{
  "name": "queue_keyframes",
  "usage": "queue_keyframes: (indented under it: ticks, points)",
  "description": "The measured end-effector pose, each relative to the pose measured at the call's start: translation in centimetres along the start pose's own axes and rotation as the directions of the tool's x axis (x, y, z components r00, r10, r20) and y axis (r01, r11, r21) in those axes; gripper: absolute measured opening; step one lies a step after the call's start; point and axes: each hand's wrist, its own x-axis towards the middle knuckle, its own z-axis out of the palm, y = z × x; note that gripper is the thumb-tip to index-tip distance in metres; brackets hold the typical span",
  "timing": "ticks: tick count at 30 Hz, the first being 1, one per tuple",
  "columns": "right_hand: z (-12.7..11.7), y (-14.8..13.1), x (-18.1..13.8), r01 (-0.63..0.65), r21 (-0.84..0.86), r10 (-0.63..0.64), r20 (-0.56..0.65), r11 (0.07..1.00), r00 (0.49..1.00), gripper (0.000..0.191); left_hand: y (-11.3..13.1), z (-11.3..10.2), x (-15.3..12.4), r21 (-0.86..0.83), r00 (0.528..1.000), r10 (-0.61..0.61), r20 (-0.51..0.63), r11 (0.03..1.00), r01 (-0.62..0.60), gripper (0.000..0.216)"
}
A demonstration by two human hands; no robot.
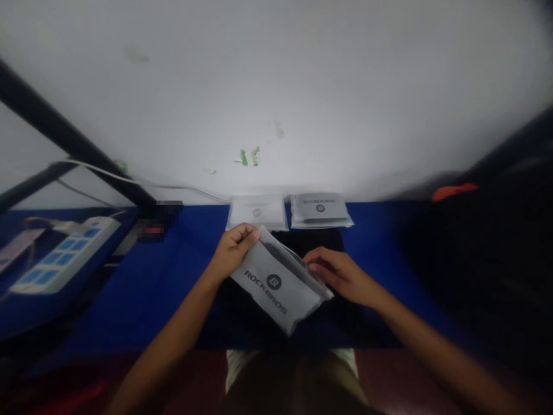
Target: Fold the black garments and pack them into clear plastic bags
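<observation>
We held a grey pouch (276, 281) tilted above the dark mat (337, 242): left hand (233, 249) pinched shut on its upper corner, right hand (334, 271) with fingers loosely curled at its open edge. Step looked like filling or checking; next probably needed that edge spread.

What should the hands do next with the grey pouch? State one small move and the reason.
Probably slide the right hand along the pouch's open edge to press it shut. The left hand already pinches the far corner, the right fingertips rest on that edge, and the pouch hangs tilted above the dark mat.
</observation>
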Motion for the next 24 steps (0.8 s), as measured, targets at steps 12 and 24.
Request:
queue_keyframes:
  ticks: [12,24]
  points:
    - [2.2,0.0,2.8,0.084,-0.049,-0.073,0.198,0.995,0.977,0.028,0.8,2.1,-0.6,0.173,0.982,0.188,0.012,0.967,-0.187,0.025]
    - [2.0,1.7,2.7,-0.096,0.502,0.200,-0.157,0.859,0.967,0.040,-1.7,1.5,-1.2,-0.215,0.995,0.004,-0.098,0.976,-0.025,0.048]
